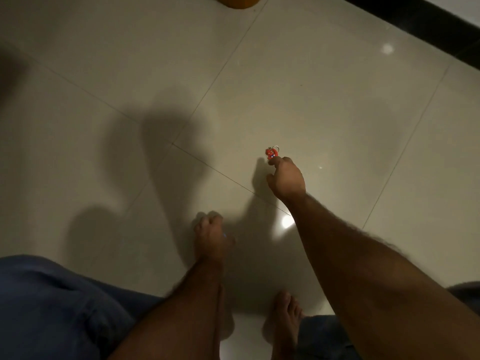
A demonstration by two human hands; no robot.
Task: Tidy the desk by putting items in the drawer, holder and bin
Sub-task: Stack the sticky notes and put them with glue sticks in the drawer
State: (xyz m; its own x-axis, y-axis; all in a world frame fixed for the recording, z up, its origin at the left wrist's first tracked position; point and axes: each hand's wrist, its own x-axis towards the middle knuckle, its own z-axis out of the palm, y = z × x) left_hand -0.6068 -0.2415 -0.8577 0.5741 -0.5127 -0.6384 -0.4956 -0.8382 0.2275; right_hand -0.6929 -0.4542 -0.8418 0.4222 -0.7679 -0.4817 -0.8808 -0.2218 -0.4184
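A small red figure keychain (272, 152) with a metal ring lies on the pale tiled floor (324, 105). My right hand (287, 179) reaches down to it, and the fingertips pinch its lower end. Lower and to the left hangs my left hand (211, 233), blurred, with its fingers loosely curled downward and nothing visible in them. No desk, drawer, holder or bin is in view.
An orange object (239, 1) pokes in at the top edge. A dark band (420, 19) runs along the top right corner. My bare feet (283, 320) stand at the bottom, with blue cloth (52, 302) at the lower left. Shadows fall across the tiles.
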